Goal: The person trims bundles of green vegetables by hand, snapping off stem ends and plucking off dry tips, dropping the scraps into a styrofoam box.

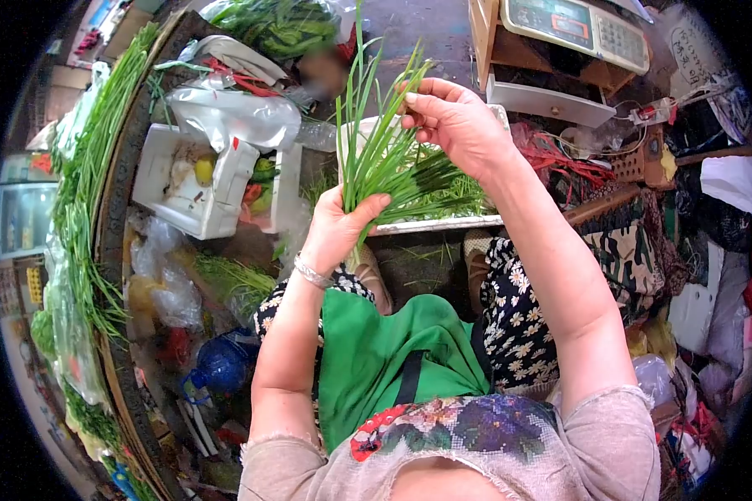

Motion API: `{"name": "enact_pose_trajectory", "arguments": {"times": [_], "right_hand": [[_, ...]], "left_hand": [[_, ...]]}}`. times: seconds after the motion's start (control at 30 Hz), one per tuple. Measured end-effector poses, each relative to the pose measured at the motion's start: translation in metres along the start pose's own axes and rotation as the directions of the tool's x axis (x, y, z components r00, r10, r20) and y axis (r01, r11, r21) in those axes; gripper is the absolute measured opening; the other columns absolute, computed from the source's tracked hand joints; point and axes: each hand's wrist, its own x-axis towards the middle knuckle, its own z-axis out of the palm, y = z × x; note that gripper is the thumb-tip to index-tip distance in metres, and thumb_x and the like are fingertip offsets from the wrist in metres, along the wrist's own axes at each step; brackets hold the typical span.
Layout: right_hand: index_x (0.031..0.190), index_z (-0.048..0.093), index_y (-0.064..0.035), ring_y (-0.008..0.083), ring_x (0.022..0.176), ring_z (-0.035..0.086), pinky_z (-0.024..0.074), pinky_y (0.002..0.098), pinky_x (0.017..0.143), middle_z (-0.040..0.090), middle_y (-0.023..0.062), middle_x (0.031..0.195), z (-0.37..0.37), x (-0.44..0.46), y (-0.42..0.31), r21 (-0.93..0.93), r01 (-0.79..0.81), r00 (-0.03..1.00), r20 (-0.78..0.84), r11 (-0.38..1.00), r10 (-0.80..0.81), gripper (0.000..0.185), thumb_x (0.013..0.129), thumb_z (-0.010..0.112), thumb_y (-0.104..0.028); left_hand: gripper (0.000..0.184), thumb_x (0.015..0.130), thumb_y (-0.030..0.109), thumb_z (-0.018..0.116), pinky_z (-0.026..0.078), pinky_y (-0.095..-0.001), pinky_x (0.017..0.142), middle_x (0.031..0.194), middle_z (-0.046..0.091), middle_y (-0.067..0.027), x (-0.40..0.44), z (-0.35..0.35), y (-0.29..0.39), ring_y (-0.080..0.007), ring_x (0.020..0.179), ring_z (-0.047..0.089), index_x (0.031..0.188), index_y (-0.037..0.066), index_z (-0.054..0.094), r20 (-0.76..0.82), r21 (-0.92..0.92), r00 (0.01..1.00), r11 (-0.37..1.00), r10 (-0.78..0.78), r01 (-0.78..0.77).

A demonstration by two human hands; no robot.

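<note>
My left hand [340,224] is closed around the lower part of a bunch of long green chives [374,160]. The leaves fan upward and to the right out of the fist. With thumb and forefinger together, my right hand [466,125] pinches at leaf tips on the upper right of the bunch; its other fingers are curled. Below the bunch is a white foam box [443,225] with more green stalks [468,200] in it. The bunch and my right forearm hide part of that box.
A second foam box [171,188] with scraps stands left. Greens [79,209] line a ledge at far left. A scale [560,25] sits on a wooden stand with a drawer [551,102], upper right. Red plastic strips [568,163] and a blue bottle [223,365] lie around.
</note>
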Motion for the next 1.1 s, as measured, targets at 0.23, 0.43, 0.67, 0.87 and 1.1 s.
{"name": "enact_pose_trajectory", "arguments": {"times": [0.23,0.43,0.67,0.87,1.1], "right_hand": [[0.096,0.063,-0.0042,0.0083,0.066,0.061,0.043,0.0199,0.055,0.066,0.0011,0.083,0.009,-0.007,-0.008,-0.379,0.05,0.993,-0.083,0.924,-0.088,0.014,0.089,0.064,-0.016],[0.093,0.06,0.0004,0.0109,0.063,0.059,0.0484,0.0263,0.06,0.063,0.0056,0.074,-0.006,-0.001,-0.006,-0.89,0.388,0.851,0.245,0.241,-0.465,0.008,0.088,0.058,-0.006],[0.092,0.061,0.0006,0.0118,0.062,0.058,0.0487,0.0263,0.06,0.064,0.0059,0.075,-0.023,0.001,-0.021,-0.933,0.361,0.809,0.303,0.019,-0.504,0.008,0.088,0.057,-0.005],[0.108,0.067,-0.0103,0.0081,0.07,0.053,0.0446,0.0221,0.062,0.058,0.0013,0.083,0.0,-0.01,-0.024,-0.827,0.545,0.702,0.363,0.135,-0.613,0.027,0.081,0.067,-0.005],[0.095,0.064,-0.007,0.0238,0.075,0.059,0.049,0.0333,0.066,0.053,0.008,0.085,0.015,-0.012,0.003,-0.876,0.483,0.735,0.411,-0.009,-0.54,0.015,0.082,0.068,-0.01]], "left_hand": [[0.011,0.088,0.01,0.067,0.043,-0.0224,0.052,0.081,0.063,0.0009,0.001,-0.006,-0.002,-0.0065,0.062,0.053,0.096,0.004,0.065,-0.017,-0.03,1.0,0.999,0.015,-0.015],[0.011,0.088,0.012,0.066,0.042,-0.0222,0.052,0.081,0.062,0.0008,0.0,-0.007,0.0,-0.0064,0.06,0.052,0.096,0.004,0.064,-0.029,-0.015,1.0,1.0,0.008,-0.008],[0.011,0.088,0.011,0.066,0.042,-0.0219,0.052,0.082,0.062,0.0008,-0.003,-0.012,0.001,-0.0065,0.062,0.052,0.097,0.004,0.064,-0.033,-0.078,0.999,0.997,-0.015,0.012],[0.011,0.088,0.011,0.066,0.043,-0.0216,0.051,0.082,0.062,0.0016,-0.002,-0.016,-0.001,-0.0055,0.062,0.052,0.097,0.005,0.064,-0.046,-0.056,0.999,0.998,-0.014,0.011],[0.013,0.088,0.013,0.068,0.042,-0.021,0.052,0.08,0.061,0.0031,0.0,-0.011,-0.001,-0.0047,0.061,0.051,0.098,0.005,0.064,-0.037,0.049,0.999,0.998,-0.039,0.041]]}}
